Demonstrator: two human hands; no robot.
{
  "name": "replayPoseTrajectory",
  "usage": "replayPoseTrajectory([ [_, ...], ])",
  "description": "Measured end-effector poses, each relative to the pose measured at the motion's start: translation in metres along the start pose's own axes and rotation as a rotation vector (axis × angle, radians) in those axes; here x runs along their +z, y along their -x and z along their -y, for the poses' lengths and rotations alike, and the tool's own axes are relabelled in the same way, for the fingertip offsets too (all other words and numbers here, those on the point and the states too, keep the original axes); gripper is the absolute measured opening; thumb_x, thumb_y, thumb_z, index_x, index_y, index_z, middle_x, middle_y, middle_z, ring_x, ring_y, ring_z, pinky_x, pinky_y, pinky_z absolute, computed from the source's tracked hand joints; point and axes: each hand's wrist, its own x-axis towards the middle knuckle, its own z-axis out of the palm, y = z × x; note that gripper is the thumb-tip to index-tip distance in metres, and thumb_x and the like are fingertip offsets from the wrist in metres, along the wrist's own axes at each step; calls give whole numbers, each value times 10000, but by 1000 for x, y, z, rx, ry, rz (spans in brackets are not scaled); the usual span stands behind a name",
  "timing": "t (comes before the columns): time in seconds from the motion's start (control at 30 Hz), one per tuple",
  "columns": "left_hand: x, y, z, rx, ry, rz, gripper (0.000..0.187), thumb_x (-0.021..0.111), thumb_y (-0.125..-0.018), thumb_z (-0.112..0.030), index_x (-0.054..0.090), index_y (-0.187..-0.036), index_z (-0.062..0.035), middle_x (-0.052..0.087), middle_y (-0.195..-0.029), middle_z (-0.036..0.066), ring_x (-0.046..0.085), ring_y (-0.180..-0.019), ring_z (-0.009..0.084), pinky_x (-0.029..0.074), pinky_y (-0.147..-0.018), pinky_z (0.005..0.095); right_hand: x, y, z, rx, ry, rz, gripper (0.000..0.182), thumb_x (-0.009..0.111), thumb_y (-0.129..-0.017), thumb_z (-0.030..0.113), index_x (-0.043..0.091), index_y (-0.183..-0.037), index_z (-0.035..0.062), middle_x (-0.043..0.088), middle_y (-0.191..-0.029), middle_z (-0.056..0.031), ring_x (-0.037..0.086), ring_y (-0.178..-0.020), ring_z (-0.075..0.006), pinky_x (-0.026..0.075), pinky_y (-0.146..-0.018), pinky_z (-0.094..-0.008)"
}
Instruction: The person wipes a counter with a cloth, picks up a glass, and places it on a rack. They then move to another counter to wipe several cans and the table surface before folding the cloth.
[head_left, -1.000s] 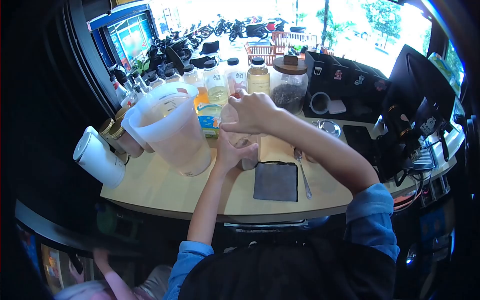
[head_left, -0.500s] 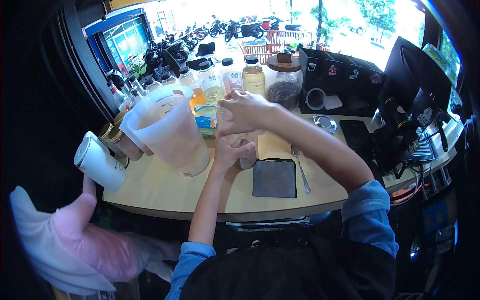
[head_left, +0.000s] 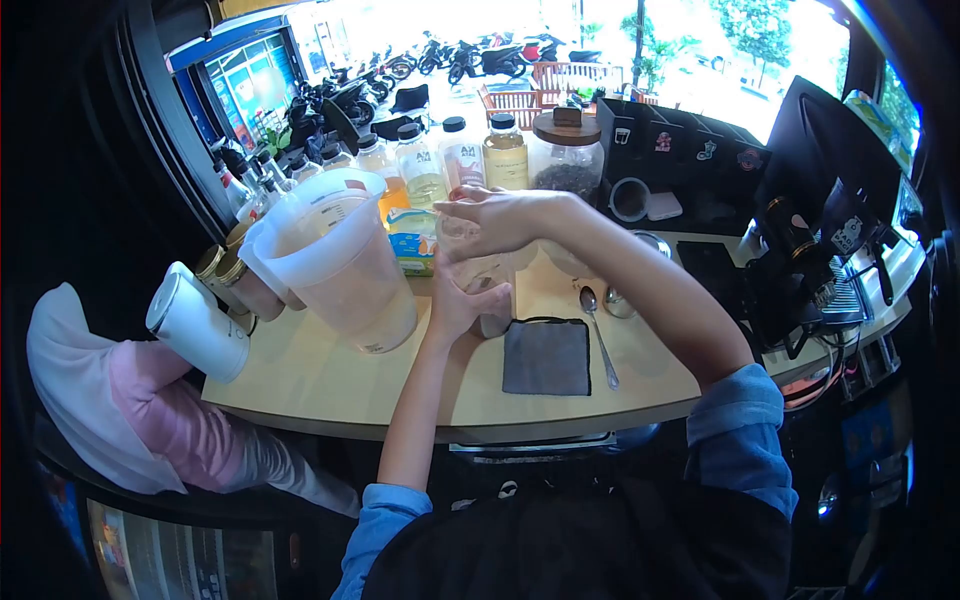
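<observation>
My left hand (head_left: pixel 464 302) is wrapped round the lower part of a clear container (head_left: pixel 497 318), which stands upright on the counter. Over its top, my right hand (head_left: pixel 505 220) is closed, fingers bent round the upper rim or lid. The hands hide most of the container, so its exact kind and contents do not show. Just right of it lies a folded grey cloth (head_left: pixel 546 360), with a metal spoon (head_left: pixel 602 340) alongside. A large translucent pitcher (head_left: pixel 350 290) stands left of my hands. Behind them is a blue and yellow carton (head_left: pixel 411 250).
Several black-capped bottles (head_left: pixel 506 155) and a wooden-lidded glass jar (head_left: pixel 566 165) line the counter's back. A white kettle (head_left: pixel 200 325) stands at the left edge, near a person in pink (head_left: pixel 180 410). Black equipment (head_left: pixel 800 270) stands at the right.
My right hand has turned slightly on the container's top, its wrist and forearm shifting a little. My left hand has stayed put. The person at the left has changed posture beside the counter.
</observation>
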Motion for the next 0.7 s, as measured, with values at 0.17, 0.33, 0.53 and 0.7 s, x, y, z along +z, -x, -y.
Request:
replayPoseTrajectory([
  [0.17,4,-1,-11,52,104,26,899,843,-590,-166,281,-1259,47,483,-1203,179,499,-1116,242,418,-959,345,-6,-7,-18,-292,57,1,914,512,-697,746,465,-1322,81,478,-1306,-204,465,-1212,-339,400,-999,-407],
  [0.33,2,1,3,30,-26,22,865,772,-639,0,231,-1313,-21,439,-1257,129,473,-1166,208,431,-978,341,0,-7,24,227,266,-104,965,450,-663,808,517,-1256,51,619,-1082,-200,662,-854,-317,542,-706,-380],
  [0.53,5,0,-12,37,82,13,941,838,-588,-177,249,-1288,44,451,-1229,191,453,-1176,254,394,-985,362,-4,-25,-30,-304,82,-74,867,679,-631,620,504,-1294,90,575,-1173,-213,647,-921,-312,540,-768,-378],
  [0.7,6,3,-7,-10,31,-17,967,843,-580,-179,242,-1310,25,442,-1239,175,450,-1172,251,388,-989,361,-17,-9,17,250,122,3,876,713,-614,598,501,-1298,93,566,-1201,-202,626,-966,-342,498,-864,-435],
])
